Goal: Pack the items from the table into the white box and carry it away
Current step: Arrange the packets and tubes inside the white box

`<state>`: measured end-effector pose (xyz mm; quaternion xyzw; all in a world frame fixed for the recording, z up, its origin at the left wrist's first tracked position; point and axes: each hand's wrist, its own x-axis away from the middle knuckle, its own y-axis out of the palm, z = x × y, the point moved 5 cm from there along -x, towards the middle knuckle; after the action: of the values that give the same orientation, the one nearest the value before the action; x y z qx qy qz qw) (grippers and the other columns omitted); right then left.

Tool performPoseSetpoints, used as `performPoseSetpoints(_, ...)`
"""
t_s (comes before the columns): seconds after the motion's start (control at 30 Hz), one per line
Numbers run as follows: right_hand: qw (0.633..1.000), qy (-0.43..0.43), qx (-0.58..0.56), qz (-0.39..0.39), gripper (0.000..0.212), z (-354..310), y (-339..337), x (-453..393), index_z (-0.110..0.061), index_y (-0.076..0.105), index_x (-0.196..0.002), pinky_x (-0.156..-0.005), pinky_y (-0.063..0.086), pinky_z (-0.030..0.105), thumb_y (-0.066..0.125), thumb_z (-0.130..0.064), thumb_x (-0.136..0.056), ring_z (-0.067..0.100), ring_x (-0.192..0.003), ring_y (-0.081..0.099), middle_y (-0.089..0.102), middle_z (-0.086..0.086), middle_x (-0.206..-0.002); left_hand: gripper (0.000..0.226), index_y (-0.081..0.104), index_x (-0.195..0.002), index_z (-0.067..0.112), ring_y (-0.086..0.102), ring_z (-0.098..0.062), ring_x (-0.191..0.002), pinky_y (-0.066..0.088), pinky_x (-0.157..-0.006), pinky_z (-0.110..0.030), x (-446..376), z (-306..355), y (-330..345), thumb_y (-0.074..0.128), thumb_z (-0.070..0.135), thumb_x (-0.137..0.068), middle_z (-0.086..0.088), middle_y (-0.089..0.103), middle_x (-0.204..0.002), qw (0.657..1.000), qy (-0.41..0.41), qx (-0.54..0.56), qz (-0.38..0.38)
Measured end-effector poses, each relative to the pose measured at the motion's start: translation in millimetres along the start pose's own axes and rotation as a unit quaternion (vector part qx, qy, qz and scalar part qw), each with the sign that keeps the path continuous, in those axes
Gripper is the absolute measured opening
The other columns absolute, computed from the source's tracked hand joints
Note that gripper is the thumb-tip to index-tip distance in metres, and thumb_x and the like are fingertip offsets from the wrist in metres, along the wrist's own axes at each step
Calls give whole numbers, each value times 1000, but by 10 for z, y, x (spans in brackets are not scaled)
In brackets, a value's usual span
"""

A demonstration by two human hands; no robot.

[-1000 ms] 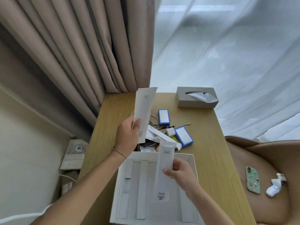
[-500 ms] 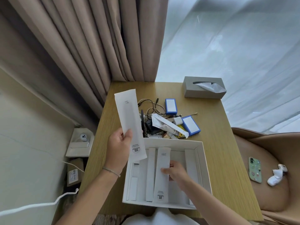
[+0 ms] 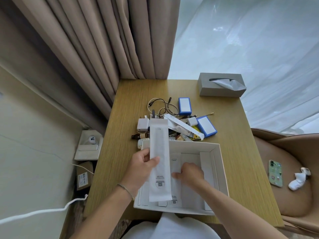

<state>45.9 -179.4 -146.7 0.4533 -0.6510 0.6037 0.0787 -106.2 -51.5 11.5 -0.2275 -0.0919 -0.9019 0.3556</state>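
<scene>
The white box lies open at the table's near edge, with several long white packets lying flat in it. My left hand grips a long white packet over the box's left side. My right hand is inside the box and presses on a flat white packet there. Beyond the box lies a pile: two blue-edged boxes, white chargers, tangled cables, a brown bottle and another long white packet.
A grey tissue box stands at the table's far right corner. Curtains hang behind the wooden table. A brown chair on the right holds a green phone and a small white toy. Cartons and a white cable lie on the floor at left.
My left hand has brought its packet down and right, over the box. My right hand has laid its packet flat in the box and now presses on it.
</scene>
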Motion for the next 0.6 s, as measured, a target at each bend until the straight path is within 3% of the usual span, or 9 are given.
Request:
performPoseSetpoints(0.1,1000,0,-4,6,41,-25,-110,60,-24,50,-67,-53,38,27,60,-60,-84,18,-70,56,53,-7,-69,24,69,-112,17,76,-19,-90,62,-76,-36,-40,-182,158,66,4,-92,0,79,-97,997,-54,-15,-54)
performPoseSetpoints(0.17,999,7,-42,23,39,26,-242,126,-16,56,-64,-52,40,26,58,-46,-89,24,-71,63,61,-2,-66,22,68,-112,18,76,-18,-89,62,-74,-35,-74,-332,263,66,7,-93,2,79,-96,991,-84,-53,-90)
performPoseSetpoints(0.3,988,7,-132,81,24,201,-615,331,-9,71,-78,-61,52,32,55,-25,-86,31,-73,70,73,11,-71,21,67,-113,15,76,-18,-88,62,-74,-36,-182,-631,454,66,13,-92,0,79,-96,976,-138,-111,-127)
performPoseSetpoints(0.47,971,-19,-206,121,19,238,-850,541,-19,71,-75,-67,61,38,59,-22,-89,15,-62,69,70,-1,-57,10,63,-102,21,76,-17,-84,63,-69,-32,-455,-870,640,66,16,-93,-3,76,-98,965,-182,-156,-103)
performPoseSetpoints(0.6,966,-33,-225,125,16,200,-885,653,-23,70,-77,-68,61,39,60,-26,-90,13,-63,69,70,-2,-58,8,65,-95,17,74,-23,-86,64,-72,-36,-657,-1025,770,65,10,-92,-6,74,-93,959,-173,-209,-81)
